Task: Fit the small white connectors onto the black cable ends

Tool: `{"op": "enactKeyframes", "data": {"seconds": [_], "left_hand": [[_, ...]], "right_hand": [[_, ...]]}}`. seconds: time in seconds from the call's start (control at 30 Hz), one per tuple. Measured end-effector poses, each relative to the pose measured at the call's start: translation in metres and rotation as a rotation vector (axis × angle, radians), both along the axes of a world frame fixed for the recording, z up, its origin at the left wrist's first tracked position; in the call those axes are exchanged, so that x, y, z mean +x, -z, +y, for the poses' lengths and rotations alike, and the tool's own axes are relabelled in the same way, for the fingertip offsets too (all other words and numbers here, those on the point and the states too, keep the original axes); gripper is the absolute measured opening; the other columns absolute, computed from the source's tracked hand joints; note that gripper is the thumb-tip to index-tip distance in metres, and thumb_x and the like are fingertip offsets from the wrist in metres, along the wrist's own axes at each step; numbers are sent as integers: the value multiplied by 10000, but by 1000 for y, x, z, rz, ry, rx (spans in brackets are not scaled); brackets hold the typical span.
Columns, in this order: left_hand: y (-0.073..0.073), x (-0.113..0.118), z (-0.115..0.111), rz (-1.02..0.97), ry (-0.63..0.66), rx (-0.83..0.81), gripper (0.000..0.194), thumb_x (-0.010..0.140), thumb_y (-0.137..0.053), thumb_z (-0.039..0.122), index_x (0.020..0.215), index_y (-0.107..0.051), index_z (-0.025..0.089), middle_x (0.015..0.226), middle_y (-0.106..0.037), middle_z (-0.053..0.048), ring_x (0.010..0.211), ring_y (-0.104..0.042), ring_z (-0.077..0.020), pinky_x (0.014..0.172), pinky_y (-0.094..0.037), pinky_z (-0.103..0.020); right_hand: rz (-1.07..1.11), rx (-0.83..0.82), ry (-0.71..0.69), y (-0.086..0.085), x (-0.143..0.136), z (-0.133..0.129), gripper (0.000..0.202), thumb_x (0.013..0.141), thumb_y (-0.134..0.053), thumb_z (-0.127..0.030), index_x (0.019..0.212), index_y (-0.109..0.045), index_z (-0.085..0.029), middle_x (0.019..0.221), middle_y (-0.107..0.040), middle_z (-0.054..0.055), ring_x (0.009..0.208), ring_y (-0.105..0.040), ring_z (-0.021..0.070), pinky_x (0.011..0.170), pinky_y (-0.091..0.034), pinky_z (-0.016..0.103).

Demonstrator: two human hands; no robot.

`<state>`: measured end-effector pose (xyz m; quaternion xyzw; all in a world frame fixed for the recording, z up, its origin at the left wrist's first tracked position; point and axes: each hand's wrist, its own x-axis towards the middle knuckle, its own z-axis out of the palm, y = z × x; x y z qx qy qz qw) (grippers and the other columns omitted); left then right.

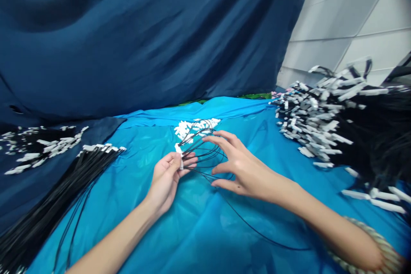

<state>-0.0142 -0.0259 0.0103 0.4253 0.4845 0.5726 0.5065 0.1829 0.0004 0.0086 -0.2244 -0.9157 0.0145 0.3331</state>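
Note:
My left hand point(168, 175) pinches a few white plastic tips point(179, 150) between thumb and fingers. Thin black cords point(201, 154) fan out in loops from these tips to the right. Beside the loops, my right hand point(233, 162) is spread with its fingers curved and apart; the cords pass by its fingertips, and I see nothing gripped in it. One cord trails down to the lower right across the blue sheet point(205, 231). Just behind my left hand lies a small pile of loose white pieces point(188, 128).
A long bundle of black cords with white tips point(73, 180) lies at the left, near another white-tipped cluster point(48, 150) on dark cloth. At the right rises a large heap of white-tipped black cords point(321, 120). A dark blue curtain point(144, 43) hangs behind.

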Motion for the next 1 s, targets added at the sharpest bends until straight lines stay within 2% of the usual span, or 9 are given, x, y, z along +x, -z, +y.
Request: {"op": "enactKeyframes", "data": {"seconds": [0.17, 0.37, 0.6, 0.73, 0.83, 0.9, 1.0], "left_hand": [[0, 0, 0, -40, -13, -27, 180, 743, -552, 272, 820, -530, 111, 934, -636, -107, 809, -619, -177, 690, -491, -269], [1, 0, 0, -73, -6, -47, 168, 751, -542, 253, 849, -534, 117, 956, -626, -104, 837, -609, -192, 697, -511, -337], [1, -1, 1, -114, -5, -75, 155, 766, -520, 236, 830, -561, 101, 931, -631, -112, 765, -619, -174, 672, -520, -319], [1, -1, 3, -153, 0, -93, 185, 782, -495, 236, 818, -586, 78, 887, -640, -123, 705, -622, -156, 664, -516, -283], [-1, 0, 3, -177, -19, -122, 186, 787, -487, 224, 829, -586, 72, 854, -645, -121, 694, -623, -154, 649, -514, -264], [-2, 1, 3, -192, -38, -131, 176, 793, -477, 214, 822, -583, 77, 825, -648, -113, 702, -622, -152, 652, -513, -258], [-2, 1, 4, -203, -51, -126, 158, 797, -471, 206, 806, -576, 89, 809, -649, -97, 706, -621, -144, 667, -513, -258]], "right_hand": [[-20, 68, 75, 8, -4, 5, 128, 759, -558, -233, 687, -657, -195, 1325, -263, 53, 1252, -112, 276, 945, -264, 474], [29, 127, 192, 14, -8, 9, 176, 784, -523, -233, 673, -646, -171, 1279, -346, 65, 1223, -187, 286, 914, -290, 474], [74, 178, 246, 19, -13, 8, 206, 808, -484, -219, 676, -632, -163, 1244, -391, 80, 1204, -235, 281, 894, -309, 453], [124, 227, 210, 18, -13, 6, 169, 818, -475, -213, 791, -641, -198, 1272, -358, 76, 1215, -219, 273, 912, -297, 454], [162, 295, 109, 16, -13, 5, 176, 808, -506, -232, 935, -617, -280, 1306, -320, 50, 1230, -191, 267, 947, -248, 487], [134, 320, 19, 15, -13, 4, 190, 810, -509, -228, 946, -609, -315, 1315, -318, 19, 1238, -184, 254, 969, -208, 503], [90, 321, -75, 17, -14, 5, 171, 830, -484, -216, 893, -629, -280, 1292, -367, -13, 1236, -206, 229, 993, -201, 483]]}}
